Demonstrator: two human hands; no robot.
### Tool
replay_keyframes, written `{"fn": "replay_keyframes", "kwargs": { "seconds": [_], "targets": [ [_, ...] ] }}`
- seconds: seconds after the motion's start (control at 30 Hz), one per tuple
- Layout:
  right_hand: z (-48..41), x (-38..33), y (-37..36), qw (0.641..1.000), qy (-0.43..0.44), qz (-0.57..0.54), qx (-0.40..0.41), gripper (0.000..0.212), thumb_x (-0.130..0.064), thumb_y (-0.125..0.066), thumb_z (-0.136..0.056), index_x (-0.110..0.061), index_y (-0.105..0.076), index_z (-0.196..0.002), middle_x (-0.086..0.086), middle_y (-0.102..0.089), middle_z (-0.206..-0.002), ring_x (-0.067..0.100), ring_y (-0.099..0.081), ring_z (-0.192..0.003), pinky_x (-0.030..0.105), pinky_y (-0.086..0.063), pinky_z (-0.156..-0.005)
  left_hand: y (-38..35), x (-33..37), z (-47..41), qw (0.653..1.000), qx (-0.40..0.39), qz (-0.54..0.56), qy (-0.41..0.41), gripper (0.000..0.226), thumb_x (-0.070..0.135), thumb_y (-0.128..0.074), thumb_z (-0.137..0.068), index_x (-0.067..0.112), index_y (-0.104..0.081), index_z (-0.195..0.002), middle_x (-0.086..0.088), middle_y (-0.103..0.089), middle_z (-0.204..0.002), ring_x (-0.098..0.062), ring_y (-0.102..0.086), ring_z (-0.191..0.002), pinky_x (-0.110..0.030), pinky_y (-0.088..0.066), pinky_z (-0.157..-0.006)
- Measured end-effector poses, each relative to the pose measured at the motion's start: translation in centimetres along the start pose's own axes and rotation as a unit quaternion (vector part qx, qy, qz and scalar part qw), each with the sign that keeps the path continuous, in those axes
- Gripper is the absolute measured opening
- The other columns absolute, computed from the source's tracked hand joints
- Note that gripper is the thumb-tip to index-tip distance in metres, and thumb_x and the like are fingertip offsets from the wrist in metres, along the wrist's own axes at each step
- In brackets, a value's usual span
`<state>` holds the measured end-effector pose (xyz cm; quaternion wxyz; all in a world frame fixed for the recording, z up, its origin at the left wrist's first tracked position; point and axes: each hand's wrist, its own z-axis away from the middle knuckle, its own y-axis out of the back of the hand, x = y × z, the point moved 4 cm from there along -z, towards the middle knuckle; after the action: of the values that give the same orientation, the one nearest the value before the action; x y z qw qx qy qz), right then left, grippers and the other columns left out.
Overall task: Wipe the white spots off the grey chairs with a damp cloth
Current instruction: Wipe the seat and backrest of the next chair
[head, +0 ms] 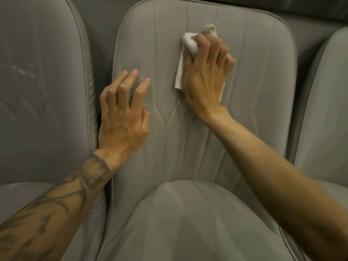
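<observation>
A grey padded chair fills the middle of the view, its backrest upright and its seat below. My right hand grips a bunched white cloth and presses it against the upper backrest. A small white spot shows just above the cloth. My left hand rests flat on the left side of the same backrest, fingers spread and straight, holding nothing.
A second grey chair stands close on the left, with faint whitish smears on its backrest. The edge of a third grey chair shows at the right. Narrow dark gaps separate the chairs.
</observation>
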<state>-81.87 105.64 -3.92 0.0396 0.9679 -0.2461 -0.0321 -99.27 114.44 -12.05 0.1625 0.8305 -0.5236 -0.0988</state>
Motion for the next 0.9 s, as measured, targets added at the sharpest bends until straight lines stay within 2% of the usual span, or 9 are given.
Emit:
{"fn": "replay_keyframes", "kwargs": {
  "seconds": [0.1, 0.2, 0.3, 0.37, 0.47, 0.53, 0.7, 0.77, 0.9],
  "targets": [
    [5.7, -3.3, -0.2, 0.997, -0.002, -0.073, -0.033, 0.032, -0.028, -0.055, -0.1, -0.018, -0.051, -0.131, 0.012, -0.059, -0.129, 0.028, -0.047, -0.114, 0.043, -0.036, -0.094, 0.1, -0.1, 0.0, 1.0, 0.006, 0.005, 0.0, 0.055, 0.012, -0.047, -0.095, 0.014, -0.049, -0.15, -0.015, -0.043, -0.157, -0.034, -0.035, -0.148, -0.053, -0.035, -0.118],
    [15.0, -4.3, 1.8, 0.972, 0.122, -0.103, -0.171, 0.039, -0.026, -0.056, -0.099, -0.015, -0.044, -0.135, 0.008, -0.046, -0.133, 0.028, -0.047, -0.114, 0.043, -0.037, -0.096, 0.0, -0.1, 0.0, 1.0, 0.004, -0.002, 0.001, 0.055, 0.011, -0.047, -0.095, 0.012, -0.049, -0.149, -0.016, -0.044, -0.157, -0.034, -0.035, -0.148, -0.052, -0.034, -0.117],
    [16.1, -2.2, 2.6, 0.948, 0.228, -0.078, -0.207, 0.038, -0.019, -0.051, -0.098, -0.017, -0.043, -0.135, 0.006, -0.046, -0.134, 0.026, -0.047, -0.112, 0.041, -0.032, -0.096, 0.1, 0.1, 0.0, 1.0, 0.011, -0.007, 0.002, 0.055, 0.011, -0.049, -0.094, 0.013, -0.049, -0.149, -0.016, -0.044, -0.157, -0.034, -0.036, -0.148, -0.051, -0.034, -0.117],
    [11.8, -0.4, 1.3, 0.973, 0.168, -0.056, -0.147, 0.035, -0.019, -0.05, -0.1, -0.019, -0.046, -0.134, 0.008, -0.051, -0.132, 0.029, -0.048, -0.112, 0.042, -0.032, -0.094, 0.1, 0.2, 0.0, 1.0, 0.013, -0.004, 0.001, 0.055, 0.011, -0.05, -0.094, 0.013, -0.049, -0.149, -0.015, -0.044, -0.157, -0.034, -0.036, -0.148, -0.05, -0.034, -0.117],
    [6.9, 0.1, 0.0, 0.998, -0.02, -0.041, -0.035, 0.028, -0.033, -0.046, -0.105, -0.022, -0.048, -0.132, 0.003, -0.048, -0.132, 0.028, -0.049, -0.116, 0.04, -0.033, -0.096, 0.0, 0.1, 0.0, 1.0, 0.013, -0.006, 0.001, 0.054, 0.012, -0.049, -0.095, 0.013, -0.05, -0.149, -0.015, -0.044, -0.157, -0.034, -0.036, -0.148, -0.051, -0.035, -0.118],
    [10.1, -2.5, -0.3, 0.995, -0.017, -0.086, -0.058, 0.032, -0.032, -0.045, -0.105, -0.018, -0.047, -0.134, 0.008, -0.051, -0.132, 0.031, -0.049, -0.116, 0.042, -0.035, -0.097, 0.1, 0.1, 0.1, 1.0, 0.013, -0.01, -0.001, 0.054, 0.012, -0.049, -0.095, 0.013, -0.051, -0.149, -0.015, -0.045, -0.157, -0.034, -0.036, -0.148, -0.05, -0.035, -0.118],
    [17.2, -4.7, 1.7, 0.967, 0.137, -0.121, -0.175, 0.041, -0.024, -0.066, -0.097, -0.016, -0.045, -0.131, 0.007, -0.05, -0.129, 0.028, -0.051, -0.112, 0.04, -0.036, -0.095, 0.2, -0.1, -0.1, 1.0, -0.001, 0.009, 0.005, 0.056, 0.009, -0.048, -0.093, 0.012, -0.05, -0.149, -0.015, -0.046, -0.157, -0.033, -0.036, -0.147, -0.05, -0.034, -0.118],
    [13.4, -4.1, 1.0, 0.975, 0.118, -0.117, -0.149, 0.039, -0.024, -0.064, -0.097, -0.019, -0.045, -0.131, 0.008, -0.051, -0.13, 0.028, -0.049, -0.111, 0.039, -0.035, -0.096, 0.4, -0.5, 0.1, 0.999, -0.012, 0.032, -0.004, 0.058, 0.008, -0.048, -0.094, 0.011, -0.049, -0.152, -0.015, -0.044, -0.159, -0.034, -0.036, -0.149, -0.049, -0.033, -0.121],
    [4.1, -4.8, -1.2, 0.993, -0.012, -0.11, -0.04, 0.024, -0.035, -0.043, -0.105, -0.027, -0.044, -0.128, 0.0, -0.052, -0.128, 0.021, -0.05, -0.113, 0.037, -0.035, -0.096, 1.0, -0.8, 0.8, 0.999, -0.021, 0.029, -0.028, 0.057, 0.006, -0.046, -0.098, 0.005, -0.044, -0.155, -0.015, -0.041, -0.162, -0.031, -0.034, -0.153, -0.049, -0.031, -0.125]
  ]
}}
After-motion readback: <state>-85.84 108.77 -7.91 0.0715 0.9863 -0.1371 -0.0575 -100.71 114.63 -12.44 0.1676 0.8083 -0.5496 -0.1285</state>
